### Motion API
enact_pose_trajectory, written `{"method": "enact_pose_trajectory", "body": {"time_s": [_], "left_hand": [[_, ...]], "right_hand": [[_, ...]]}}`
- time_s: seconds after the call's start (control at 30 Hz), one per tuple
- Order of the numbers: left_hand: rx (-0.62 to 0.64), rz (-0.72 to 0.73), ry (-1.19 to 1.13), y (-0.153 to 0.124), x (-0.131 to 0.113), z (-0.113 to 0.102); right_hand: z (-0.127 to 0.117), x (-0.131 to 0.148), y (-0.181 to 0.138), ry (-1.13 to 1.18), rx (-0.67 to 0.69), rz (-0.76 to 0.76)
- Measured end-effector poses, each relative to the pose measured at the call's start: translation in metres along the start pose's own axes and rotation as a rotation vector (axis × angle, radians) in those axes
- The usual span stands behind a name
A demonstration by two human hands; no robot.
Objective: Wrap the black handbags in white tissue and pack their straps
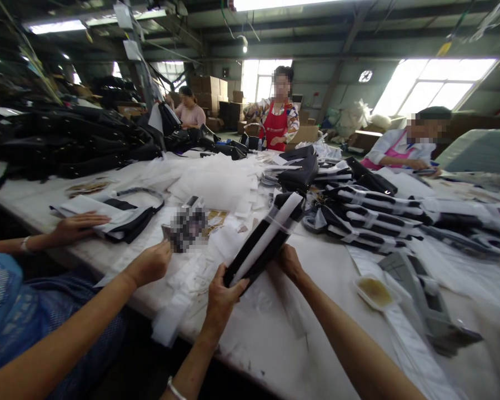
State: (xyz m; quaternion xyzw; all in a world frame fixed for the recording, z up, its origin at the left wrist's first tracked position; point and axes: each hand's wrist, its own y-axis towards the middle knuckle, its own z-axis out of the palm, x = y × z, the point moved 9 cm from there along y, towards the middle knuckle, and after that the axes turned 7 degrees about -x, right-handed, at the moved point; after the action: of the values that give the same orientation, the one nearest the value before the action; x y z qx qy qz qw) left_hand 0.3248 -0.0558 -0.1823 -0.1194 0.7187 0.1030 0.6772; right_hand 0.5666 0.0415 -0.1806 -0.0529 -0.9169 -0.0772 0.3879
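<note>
A long folded black bag (244, 247) with a white strip along its length is tilted up over the table in front of me. My left hand (224, 297) grips its lower end, thumb on the near face and fingers round the side. At its right edge is my right hand (290, 261), its fingers partly hidden behind the bag as it holds that side. Thin clear wrap seems to cross the upper part of the bag.
At left, a co-worker's hands (150, 264) work beside another black-and-white bag (123, 214). Wrapped bags (366, 216) are stacked at right, near a grey tape dispenser (427, 300) and a dish of yellowish stuff (375, 291). White sheets (216, 180) lie mid-table. Other people stand across the table.
</note>
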Motion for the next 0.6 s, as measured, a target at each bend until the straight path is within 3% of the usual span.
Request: {"method": "enact_pose_trajectory", "body": {"time_s": [0.17,0.4,0.6], "left_hand": [[-0.029,0.020,-0.005,-0.001,-0.005,-0.002],[-0.057,0.368,0.070,-0.011,-0.026,0.003],[0.039,0.577,0.261,-0.031,-0.030,0.024]], "right_hand": [[0.002,-0.006,-0.024,0.121,0.099,0.109],[0.007,-0.017,-0.084,0.376,0.188,0.294],[-0.003,-0.019,-0.128,0.608,0.215,0.399]]}}
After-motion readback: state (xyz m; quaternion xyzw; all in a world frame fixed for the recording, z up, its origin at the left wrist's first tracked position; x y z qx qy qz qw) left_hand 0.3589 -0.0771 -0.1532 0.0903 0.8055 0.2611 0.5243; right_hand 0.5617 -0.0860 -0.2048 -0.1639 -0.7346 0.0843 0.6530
